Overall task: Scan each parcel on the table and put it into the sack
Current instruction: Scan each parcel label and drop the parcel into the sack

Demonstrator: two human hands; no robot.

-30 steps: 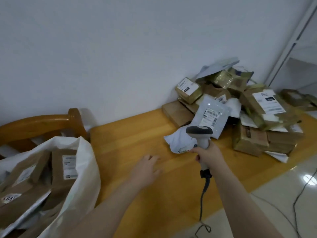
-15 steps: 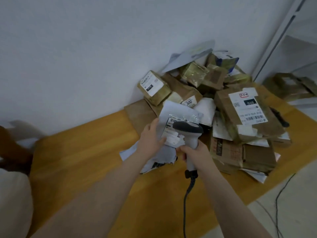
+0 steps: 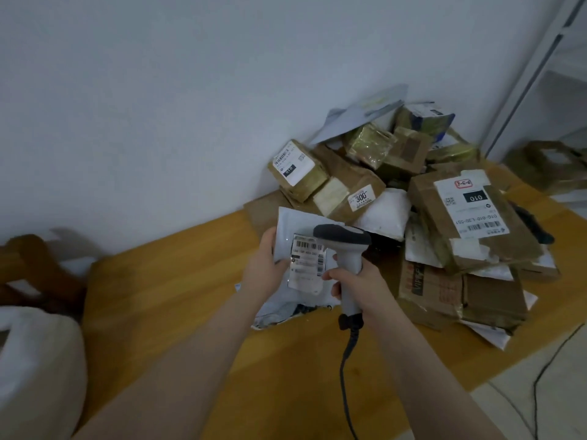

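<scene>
Sack (image 3: pixel 38 360): white, off the table's (image 3: pixel 165 306) left edge, low in the view; mouth mostly out of frame, contents cannot be told.

Left hand (image 3: pixel 263 268): fingers curled round the left edge of a pale mailer parcel (image 3: pixel 295 227), holding it tilted up with the label (image 3: pixel 306 265) facing the camera, above the table's middle toward the far edge.

Scanner (image 3: pixel 344 239): head just over the label's upper right; no beam visible, so whether the read has registered cannot be told.

Right hand (image 3: pixel 359 281): closed round the scanner handle; cable hangs over the near edge.

Parcel pile (image 3: pixel 444 223): many left, heaped in the far right corner against the wall.

Step judged: scanning this one mailer; task far from finished. Next move calls for a confirmed read, then a leftward carry to the sack, one-handed, with the mailer likely to flop.
</scene>
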